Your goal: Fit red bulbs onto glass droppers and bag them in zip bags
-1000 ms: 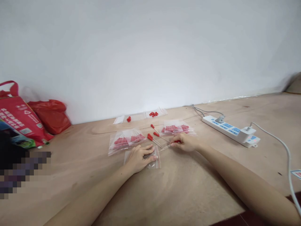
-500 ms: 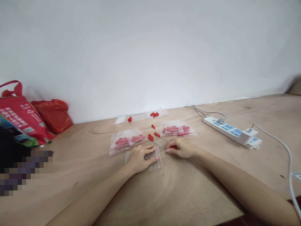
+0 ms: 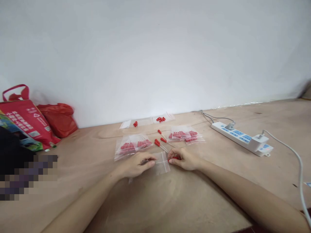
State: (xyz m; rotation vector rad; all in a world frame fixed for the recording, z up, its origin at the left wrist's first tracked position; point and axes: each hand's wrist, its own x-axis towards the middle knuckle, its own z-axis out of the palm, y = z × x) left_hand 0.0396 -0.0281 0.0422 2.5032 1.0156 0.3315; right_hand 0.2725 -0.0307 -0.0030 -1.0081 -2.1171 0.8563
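Observation:
My right hand (image 3: pixel 182 158) is closed around the red bulb (image 3: pixel 176 158) of a dropper. The dropper's thin clear stem lies in a small clear zip bag (image 3: pixel 162 165) flat on the table. Over the left part of this bag is my left hand (image 3: pixel 139 164), fingers curved and thumb apart, with nothing visible in its grip. Loose droppers with red bulbs (image 3: pixel 157 142) lie just beyond the hands. Filled zip bags of red-bulbed droppers rest on either side, one group on the left (image 3: pixel 128 146) and another on the right (image 3: pixel 179 134).
Further back, small bags with a few red bulbs (image 3: pixel 160 119) lie near the wall. A white power strip (image 3: pixel 239 137) with plugs and a cable (image 3: pixel 300 168) occupies the right side. At the left stand a red printed bag (image 3: pixel 26 119) and a red plastic bag (image 3: pixel 59 118).
My right hand has moved slightly left and down, bringing the dropper's stem further into the bag. My left hand has drawn back a little to the left, uncovering more of the bag.

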